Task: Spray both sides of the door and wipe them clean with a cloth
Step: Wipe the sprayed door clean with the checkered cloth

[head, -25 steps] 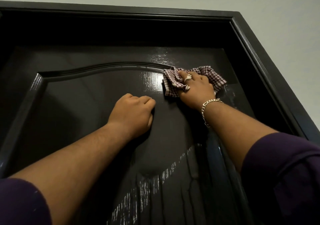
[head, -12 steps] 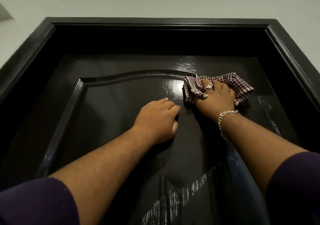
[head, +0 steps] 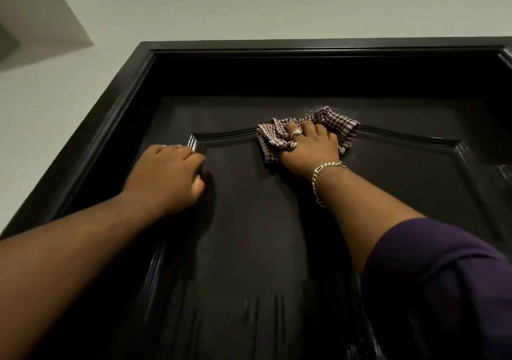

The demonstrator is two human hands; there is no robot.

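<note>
Cloth against dark door

door: black, glossy wood with a raised arched panel, shut in its frame, faint drip streaks low down.
cloth: checked maroon-and-white, crumpled, pressed on the panel's arched top moulding.

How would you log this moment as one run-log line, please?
step: wiping door | right hand: grips checked cloth on arched moulding | left hand: curled, resting on door

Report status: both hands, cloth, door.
Right hand grips checked maroon-and-white cloth, pressed on black panelled wooden door at arched moulding. Left hand curled, braced on door. Nothing obstructing.
</note>
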